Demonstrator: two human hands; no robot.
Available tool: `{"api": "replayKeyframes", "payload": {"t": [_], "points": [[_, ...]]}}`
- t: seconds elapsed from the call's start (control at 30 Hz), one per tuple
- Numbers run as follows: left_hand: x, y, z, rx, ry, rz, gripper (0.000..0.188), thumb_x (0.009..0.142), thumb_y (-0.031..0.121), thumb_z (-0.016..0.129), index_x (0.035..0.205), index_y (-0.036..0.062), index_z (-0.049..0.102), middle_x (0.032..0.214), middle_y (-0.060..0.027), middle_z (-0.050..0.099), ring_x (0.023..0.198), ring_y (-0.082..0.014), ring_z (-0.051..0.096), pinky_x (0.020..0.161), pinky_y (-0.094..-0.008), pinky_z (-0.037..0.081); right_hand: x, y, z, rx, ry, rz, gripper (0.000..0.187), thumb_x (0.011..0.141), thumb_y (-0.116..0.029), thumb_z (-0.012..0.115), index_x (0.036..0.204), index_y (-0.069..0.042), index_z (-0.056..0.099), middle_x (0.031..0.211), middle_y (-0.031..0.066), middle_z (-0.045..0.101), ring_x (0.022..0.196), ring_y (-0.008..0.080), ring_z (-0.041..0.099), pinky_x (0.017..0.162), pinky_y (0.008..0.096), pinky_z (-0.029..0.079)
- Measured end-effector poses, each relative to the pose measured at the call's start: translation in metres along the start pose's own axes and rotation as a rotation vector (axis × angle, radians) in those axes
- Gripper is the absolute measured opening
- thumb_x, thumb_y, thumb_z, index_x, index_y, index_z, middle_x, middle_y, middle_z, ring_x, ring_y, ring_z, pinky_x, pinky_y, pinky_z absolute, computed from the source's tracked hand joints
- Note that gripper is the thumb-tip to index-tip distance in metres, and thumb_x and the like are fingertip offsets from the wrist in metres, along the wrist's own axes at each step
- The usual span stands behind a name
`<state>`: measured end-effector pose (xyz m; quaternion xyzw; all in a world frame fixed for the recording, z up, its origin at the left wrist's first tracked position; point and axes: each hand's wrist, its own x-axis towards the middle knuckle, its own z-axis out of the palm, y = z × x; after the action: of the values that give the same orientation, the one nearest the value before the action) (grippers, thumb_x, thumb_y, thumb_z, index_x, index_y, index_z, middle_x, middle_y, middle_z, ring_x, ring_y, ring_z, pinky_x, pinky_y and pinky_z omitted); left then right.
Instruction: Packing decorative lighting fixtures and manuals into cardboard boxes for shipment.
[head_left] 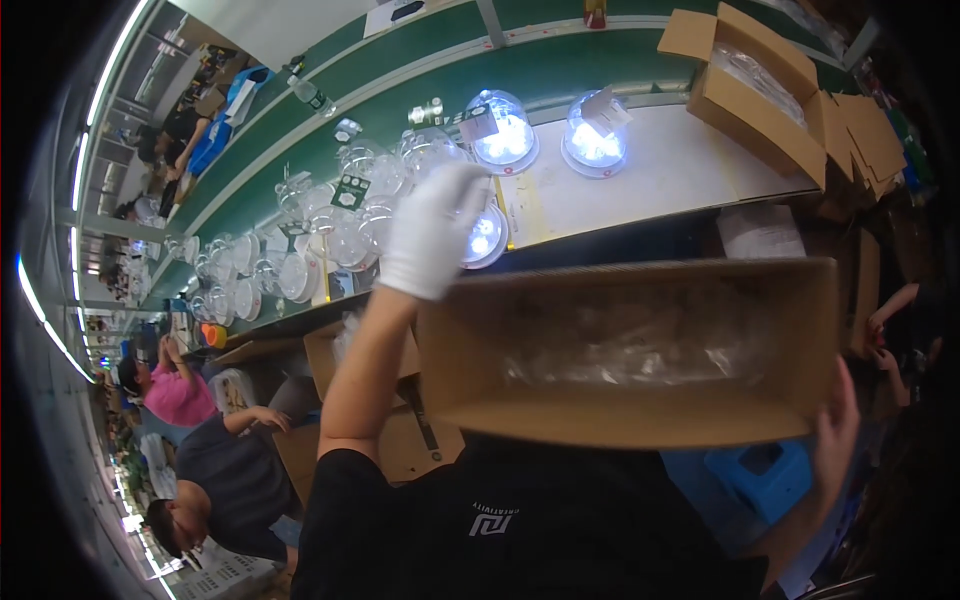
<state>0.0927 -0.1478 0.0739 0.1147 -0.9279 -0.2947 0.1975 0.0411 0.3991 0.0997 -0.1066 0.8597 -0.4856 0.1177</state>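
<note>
A long open cardboard box (625, 425) is in front of my body, with crumpled clear plastic (640, 340) inside. My bare right hand (838, 420) grips the box's right end. My left hand (435, 235), in a white glove, is raised beyond the box's left end, over the bench edge. Its fingers are blurred, and I cannot tell whether they hold anything. Partly behind the glove glows a clear dome lamp (486, 240) with a round white base. Two more lit dome lamps, a left one (503, 135) and a right one (596, 140), stand farther back with paper tags on them.
Several unlit clear domes (340, 235) crowd the green bench (390, 75) to the left. Another open carton (760, 85) stands at the back right beside flattened cardboard (868, 140). A blue plastic stool (765, 475) is below the box. Co-workers, one in pink (180, 395), are at left.
</note>
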Motion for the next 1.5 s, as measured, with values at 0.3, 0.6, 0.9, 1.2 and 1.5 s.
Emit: {"api": "replayKeyframes", "payload": {"t": [0.3, 0.6, 0.9, 1.2, 1.5], "points": [[0.033, -0.121, 0.052, 0.750, -0.408, -0.204, 0.030, 0.100, 0.034, 0.049, 0.110, 0.0093, 0.061, 0.102, -0.0231, 0.067, 0.084, -0.0434, 0.068, 0.070, -0.0529, 0.054, 0.026, 0.168, -0.145, 0.097, 0.084, 0.061, 0.061, 0.091, 0.001, 0.046, 0.151, 0.005, 0.035, 0.155, 0.0175, 0.040, 0.145, 0.0249, 0.037, 0.118, 0.0357, 0.027], [0.024, -0.167, 0.072, 0.735, -0.306, -0.506, 0.039, 0.100, 0.041, 0.041, 0.118, 0.0086, 0.053, 0.096, -0.0284, 0.070, 0.091, -0.0480, 0.067, 0.080, -0.0574, 0.051, 0.054, 0.143, -0.153, -0.109, 0.167, 0.163, 0.063, 0.088, 0.010, 0.043, 0.151, 0.000, 0.039, 0.153, 0.0146, 0.043, 0.143, 0.0253, 0.041, 0.117, 0.0363, 0.032], [0.005, -0.174, 0.087, 0.647, -0.200, -0.183, 0.021, 0.097, 0.024, 0.049, 0.114, 0.0178, 0.060, 0.099, -0.0197, 0.066, 0.087, -0.0445, 0.065, 0.071, -0.0528, 0.050, 0.045, 0.177, -0.166, -0.480, 0.310, 0.247, 0.067, 0.085, 0.015, 0.038, 0.149, -0.007, 0.043, 0.149, 0.0183, 0.048, 0.142, 0.0278, 0.042, 0.116, 0.0382, 0.032], [-0.004, -0.213, 0.074, 0.137, -0.059, -0.224, 0.023, 0.093, 0.023, 0.066, 0.100, 0.0022, 0.074, 0.109, -0.0204, 0.065, 0.103, -0.0353, 0.062, 0.091, -0.0411, 0.047, 0.119, 0.040, -0.060, -0.568, 0.077, -0.086, 0.039, 0.092, 0.006, 0.050, 0.129, 0.000, 0.059, 0.120, 0.0166, 0.066, 0.116, 0.0277, 0.063, 0.100, 0.0357, 0.047], [0.003, -0.179, 0.092, 0.562, -0.194, -0.415, 0.045, 0.101, 0.046, 0.047, 0.124, 0.0083, 0.056, 0.107, -0.0272, 0.068, 0.100, -0.0454, 0.065, 0.087, -0.0517, 0.049, 0.189, 0.074, 0.064, -0.874, -0.812, -0.001, 0.034, 0.093, -0.016, 0.058, 0.125, -0.008, 0.064, 0.115, 0.0174, 0.069, 0.109, 0.0393, 0.063, 0.096, 0.0457, 0.049]]}}
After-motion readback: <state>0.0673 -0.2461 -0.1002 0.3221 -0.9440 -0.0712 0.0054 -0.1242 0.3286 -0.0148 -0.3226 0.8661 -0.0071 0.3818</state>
